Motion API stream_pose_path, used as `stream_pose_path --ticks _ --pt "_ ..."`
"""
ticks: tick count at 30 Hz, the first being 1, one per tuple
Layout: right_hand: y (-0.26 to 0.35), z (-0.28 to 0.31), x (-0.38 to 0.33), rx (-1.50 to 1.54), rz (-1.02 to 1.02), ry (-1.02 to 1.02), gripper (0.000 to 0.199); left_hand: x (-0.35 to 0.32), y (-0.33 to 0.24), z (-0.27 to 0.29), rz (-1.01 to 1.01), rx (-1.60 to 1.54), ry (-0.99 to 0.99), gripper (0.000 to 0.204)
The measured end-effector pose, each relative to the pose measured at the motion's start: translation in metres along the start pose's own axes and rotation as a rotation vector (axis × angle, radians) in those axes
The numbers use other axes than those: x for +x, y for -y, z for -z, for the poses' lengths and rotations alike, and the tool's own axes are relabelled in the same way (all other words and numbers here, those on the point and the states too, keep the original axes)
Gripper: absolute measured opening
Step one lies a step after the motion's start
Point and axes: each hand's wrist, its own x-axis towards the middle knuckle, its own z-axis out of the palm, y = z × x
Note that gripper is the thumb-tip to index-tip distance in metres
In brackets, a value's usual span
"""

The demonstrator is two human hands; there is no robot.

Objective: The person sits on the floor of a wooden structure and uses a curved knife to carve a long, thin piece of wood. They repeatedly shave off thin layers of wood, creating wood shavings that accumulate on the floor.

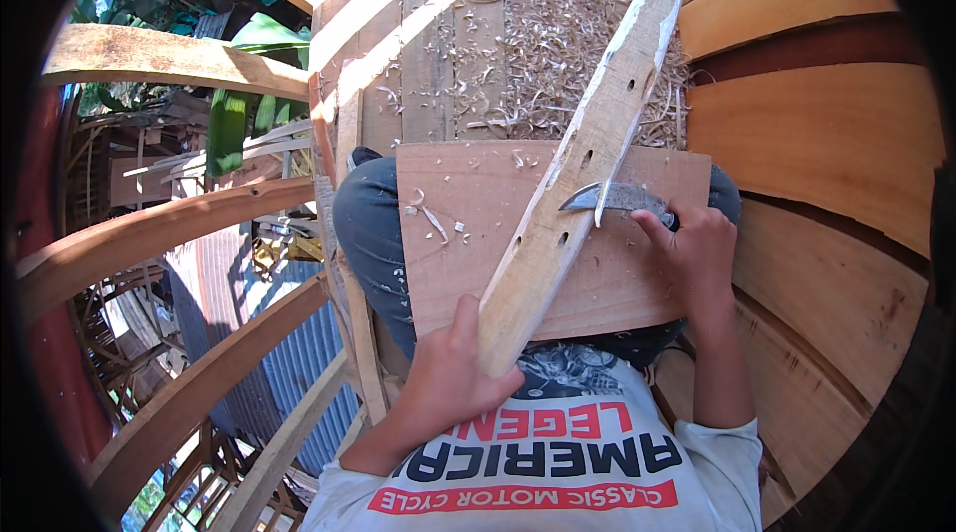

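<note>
A long pale piece of wood [583, 154] with several dark slots slants across a flat board [448, 273] on my lap. Its far end rises toward the upper right and its near end rests against my shirt. My left hand [453, 368] is wrapped round that near end. In my right hand [692, 258] is a knife [622, 197] with a curved grey blade; most of its handle is hidden by my fingers. The blade lies across the right edge of the wood, its tip pointing left. A thin pale shaving [601, 204] hangs at the blade.
Curled wood shavings [588, 44] cover much of the plank floor [378, 104] ahead. Wooden wall boards [807, 154] stand close on my right. On the left an open railing of wooden bars [179, 233] looks down on corrugated sheets [299, 363] and leaves [227, 129].
</note>
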Motion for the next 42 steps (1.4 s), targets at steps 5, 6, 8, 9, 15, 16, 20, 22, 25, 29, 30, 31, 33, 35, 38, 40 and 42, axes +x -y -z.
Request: stream_pose_path --ticks 5,6,8,9,15,16,20,22,25,29,30,31,33,35,38,40,42 --pt "-0.003 0.003 0.015 -0.005 -0.031 -0.005 0.067 -0.001 -0.001 -0.002 -0.017 0.019 -0.032 0.062" --pt "-0.001 0.004 0.017 0.004 -0.038 0.001 0.067 0.000 -0.001 -0.002 -0.014 0.023 -0.036 0.063" --pt "0.002 0.004 0.020 -0.006 -0.038 0.012 0.066 0.001 -0.002 -0.001 -0.009 0.030 -0.044 0.063" --pt "0.002 0.004 0.022 -0.012 -0.037 0.017 0.066 0.001 -0.002 -0.002 -0.005 0.028 -0.048 0.063" --pt "-0.014 0.017 0.047 -0.079 -0.245 0.069 0.067 0.000 -0.002 -0.002 0.028 0.027 -0.056 0.060" --pt "-0.013 0.018 0.045 -0.054 -0.237 0.042 0.068 -0.003 0.003 -0.005 0.019 0.026 -0.064 0.060" --pt "-0.005 0.019 0.035 0.086 -0.177 -0.005 0.069 -0.001 0.005 -0.005 0.005 -0.042 -0.077 0.058" --pt "0.004 0.018 0.031 0.105 -0.130 0.052 0.070 0.000 0.003 -0.003 -0.007 -0.056 -0.065 0.057" --pt "0.023 0.010 0.017 0.016 -0.006 0.157 0.070 0.000 0.005 -0.001 -0.008 -0.070 -0.052 0.056" --pt "-0.009 0.016 0.060 -0.024 -0.132 0.061 0.072 0.001 0.003 0.000 -0.025 -0.090 -0.070 0.056" --pt "-0.009 0.015 0.059 -0.017 -0.139 0.056 0.072 0.002 0.001 0.000 -0.026 -0.087 -0.070 0.056" --pt "-0.009 0.013 0.057 -0.010 -0.146 0.051 0.072 0.003 -0.001 0.000 -0.027 -0.083 -0.071 0.056" --pt "-0.006 0.010 0.051 0.013 -0.152 0.048 0.072 0.004 -0.002 0.001 -0.020 -0.073 -0.068 0.056" --pt "0.006 0.006 0.028 0.030 0.014 0.033 0.072 0.002 0.001 0.002 0.000 -0.059 -0.054 0.056" --pt "0.015 0.009 0.020 -0.031 0.117 0.046 0.072 0.003 0.002 0.002 0.012 -0.094 -0.037 0.057" --pt "0.005 0.013 0.030 -0.079 0.038 0.043 0.071 0.002 0.004 0.003 -0.024 -0.102 -0.041 0.058" --pt "-0.030 0.016 0.064 -0.109 -0.137 0.006 0.071 0.004 0.003 0.005 -0.034 -0.116 -0.035 0.059"
